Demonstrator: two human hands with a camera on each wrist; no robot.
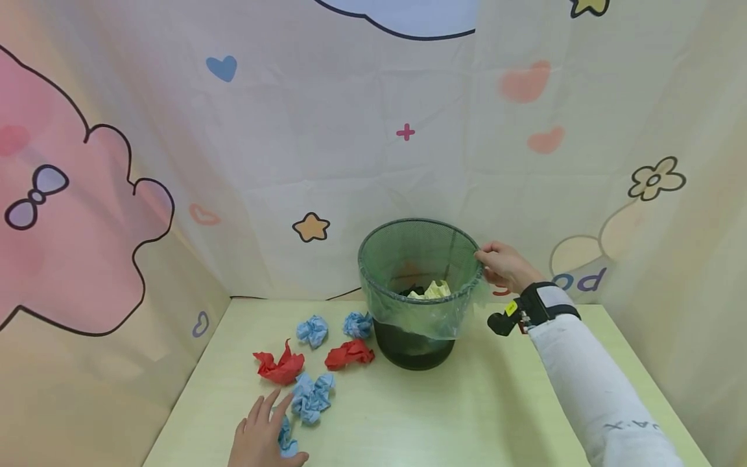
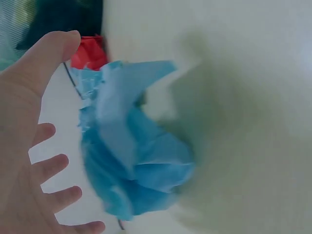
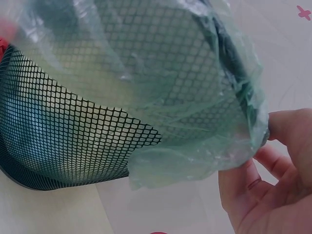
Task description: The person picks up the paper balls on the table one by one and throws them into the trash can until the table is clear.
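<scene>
My right hand [image 1: 506, 267] pinches the right side of the rim of a dark mesh wastebasket [image 1: 411, 353], lined with a thin green plastic bag [image 3: 190, 168] folded over its edge. Crumpled yellow paper [image 1: 436, 290] lies inside the basket, with something dark beside it. At the near left, my left hand [image 1: 259, 433] spreads its fingers close by a crumpled blue paper ball [image 1: 286, 438], which it partly covers in the head view. That blue paper [image 2: 131, 156] fills the middle of the left wrist view, in front of the thumb and outstretched fingers.
Another crumpled blue paper [image 1: 312, 397] lies just beyond the left hand. Farther back are red crumpled papers [image 1: 281, 364] [image 1: 349, 354] and two blue balls [image 1: 312, 331] [image 1: 357, 325], left of the basket. A printed curtain [image 1: 262, 162] hangs behind the pale table [image 1: 373, 421].
</scene>
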